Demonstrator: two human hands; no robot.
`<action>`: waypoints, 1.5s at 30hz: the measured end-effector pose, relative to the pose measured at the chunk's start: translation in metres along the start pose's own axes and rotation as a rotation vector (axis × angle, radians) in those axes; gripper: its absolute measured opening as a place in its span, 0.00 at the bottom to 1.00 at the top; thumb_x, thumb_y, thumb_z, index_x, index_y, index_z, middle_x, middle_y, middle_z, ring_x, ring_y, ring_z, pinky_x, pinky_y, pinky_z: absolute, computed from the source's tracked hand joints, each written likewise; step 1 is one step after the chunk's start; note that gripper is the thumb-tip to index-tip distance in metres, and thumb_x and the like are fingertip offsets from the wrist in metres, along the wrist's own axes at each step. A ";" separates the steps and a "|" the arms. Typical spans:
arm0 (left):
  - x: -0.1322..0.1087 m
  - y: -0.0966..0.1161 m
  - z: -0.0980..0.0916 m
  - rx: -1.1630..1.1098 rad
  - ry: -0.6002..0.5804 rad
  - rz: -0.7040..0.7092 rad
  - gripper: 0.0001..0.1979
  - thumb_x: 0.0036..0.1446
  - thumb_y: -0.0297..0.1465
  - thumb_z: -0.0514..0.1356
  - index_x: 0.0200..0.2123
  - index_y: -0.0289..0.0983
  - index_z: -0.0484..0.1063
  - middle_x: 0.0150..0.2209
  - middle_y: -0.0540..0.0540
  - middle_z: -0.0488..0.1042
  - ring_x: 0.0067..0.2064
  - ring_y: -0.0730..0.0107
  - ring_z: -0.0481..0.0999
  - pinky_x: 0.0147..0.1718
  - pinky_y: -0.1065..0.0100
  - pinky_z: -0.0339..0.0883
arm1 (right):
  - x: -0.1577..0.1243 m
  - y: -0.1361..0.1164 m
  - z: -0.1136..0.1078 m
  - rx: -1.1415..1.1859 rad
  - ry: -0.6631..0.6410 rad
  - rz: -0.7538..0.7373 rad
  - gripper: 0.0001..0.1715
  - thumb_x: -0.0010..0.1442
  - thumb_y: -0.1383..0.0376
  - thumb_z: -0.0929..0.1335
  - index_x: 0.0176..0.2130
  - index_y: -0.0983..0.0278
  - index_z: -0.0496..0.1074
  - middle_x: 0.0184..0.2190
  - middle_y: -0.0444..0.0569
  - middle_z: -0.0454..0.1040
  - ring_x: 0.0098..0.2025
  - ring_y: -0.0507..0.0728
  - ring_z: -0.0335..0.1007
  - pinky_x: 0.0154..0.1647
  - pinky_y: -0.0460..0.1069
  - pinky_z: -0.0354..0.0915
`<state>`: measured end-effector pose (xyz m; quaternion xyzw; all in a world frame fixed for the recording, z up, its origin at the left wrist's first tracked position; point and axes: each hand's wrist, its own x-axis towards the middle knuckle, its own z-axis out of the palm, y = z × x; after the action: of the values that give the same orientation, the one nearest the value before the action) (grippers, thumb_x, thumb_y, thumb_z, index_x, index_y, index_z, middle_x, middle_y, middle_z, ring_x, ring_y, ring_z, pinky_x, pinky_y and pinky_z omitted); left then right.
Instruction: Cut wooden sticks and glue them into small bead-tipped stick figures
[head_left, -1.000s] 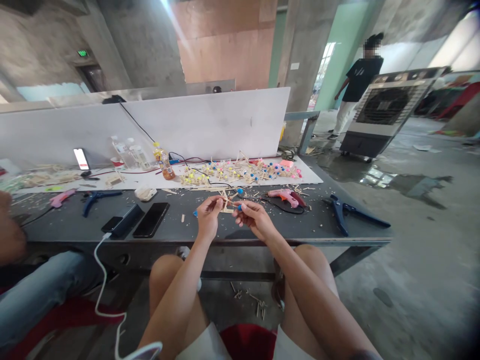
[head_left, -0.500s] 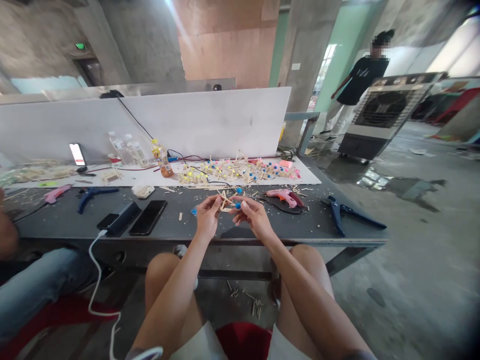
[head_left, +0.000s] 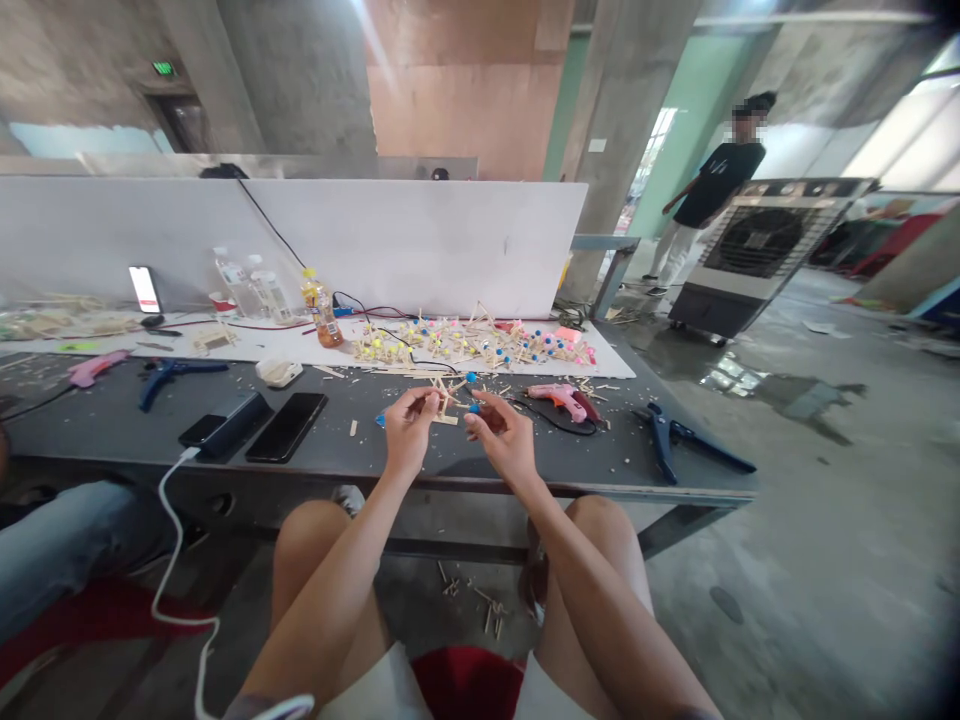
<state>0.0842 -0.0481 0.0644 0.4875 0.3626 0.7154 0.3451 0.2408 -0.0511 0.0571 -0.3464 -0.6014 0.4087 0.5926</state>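
My left hand (head_left: 409,430) pinches a small frame of thin wooden sticks (head_left: 444,402) between thumb and fingers, above the table's front part. Close by on the right, my right hand (head_left: 504,432) has its thumb and forefinger around a small blue ball (head_left: 474,408) at the side of that frame. Whether the ball is fixed to a stick is too small to tell. A second blue ball (head_left: 470,378) shows just beyond the fingers. Right of my hands lies a pink glue gun (head_left: 559,398) with a dark cord.
Behind my hands, many stick pieces with coloured balls (head_left: 465,345) cover a white board. Blue cutters (head_left: 667,440) lie at the right edge. To the left are a black phone (head_left: 286,428), a power bank (head_left: 225,425) and a bottle (head_left: 321,310). A person (head_left: 720,185) stands beyond an air cooler (head_left: 761,250).
The view has shifted slightly. My right fingers have closed in around the blue ball, and the stick frame in my left hand has turned a little.
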 end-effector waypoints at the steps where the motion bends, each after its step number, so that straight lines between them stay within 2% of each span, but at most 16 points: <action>1: -0.001 0.002 0.000 0.022 0.001 0.036 0.13 0.54 0.40 0.67 0.37 0.36 0.79 0.36 0.43 0.80 0.37 0.63 0.80 0.38 0.66 0.72 | 0.000 -0.001 0.002 0.056 0.003 0.038 0.25 0.55 0.53 0.74 0.49 0.60 0.75 0.31 0.47 0.77 0.29 0.56 0.75 0.30 0.51 0.75; 5: -0.003 0.007 0.000 0.055 -0.009 0.121 0.12 0.54 0.39 0.68 0.37 0.37 0.78 0.41 0.41 0.78 0.42 0.60 0.79 0.42 0.64 0.72 | 0.002 -0.005 0.007 0.212 0.006 0.143 0.23 0.54 0.51 0.74 0.43 0.63 0.76 0.29 0.48 0.78 0.27 0.55 0.74 0.28 0.51 0.75; 10: -0.004 0.010 0.001 0.073 -0.024 0.132 0.12 0.54 0.39 0.67 0.36 0.37 0.79 0.41 0.41 0.77 0.42 0.60 0.79 0.45 0.62 0.73 | 0.004 -0.003 0.006 0.284 0.001 0.183 0.27 0.52 0.50 0.74 0.46 0.63 0.75 0.31 0.48 0.79 0.26 0.54 0.74 0.28 0.50 0.74; 18: -0.003 0.005 -0.001 0.087 -0.037 0.132 0.12 0.54 0.39 0.67 0.36 0.37 0.78 0.40 0.41 0.77 0.41 0.61 0.79 0.42 0.63 0.73 | 0.006 0.002 0.004 0.263 -0.014 0.188 0.21 0.53 0.51 0.74 0.37 0.65 0.76 0.28 0.48 0.79 0.25 0.54 0.74 0.26 0.49 0.73; 24: -0.002 0.004 -0.001 0.108 -0.045 0.146 0.12 0.55 0.39 0.66 0.37 0.37 0.77 0.40 0.42 0.77 0.41 0.61 0.79 0.40 0.64 0.73 | 0.006 -0.003 0.004 0.296 -0.004 0.213 0.25 0.51 0.51 0.75 0.43 0.65 0.76 0.28 0.48 0.79 0.25 0.53 0.74 0.27 0.49 0.74; 31: -0.003 0.006 -0.002 0.129 -0.058 0.154 0.11 0.56 0.39 0.66 0.37 0.37 0.78 0.40 0.42 0.77 0.41 0.62 0.79 0.40 0.65 0.73 | 0.007 0.000 0.004 0.289 -0.020 0.206 0.21 0.52 0.51 0.75 0.36 0.66 0.77 0.27 0.49 0.78 0.24 0.53 0.73 0.26 0.48 0.73; 45: -0.002 0.002 -0.004 0.184 -0.078 0.197 0.11 0.58 0.38 0.65 0.38 0.36 0.77 0.40 0.42 0.78 0.40 0.64 0.80 0.38 0.66 0.74 | 0.007 0.001 0.003 0.305 -0.031 0.213 0.22 0.53 0.50 0.74 0.38 0.65 0.77 0.28 0.48 0.79 0.25 0.53 0.74 0.25 0.48 0.72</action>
<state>0.0810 -0.0516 0.0641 0.5776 0.3635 0.6901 0.2408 0.2371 -0.0445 0.0594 -0.3075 -0.5016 0.5610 0.5823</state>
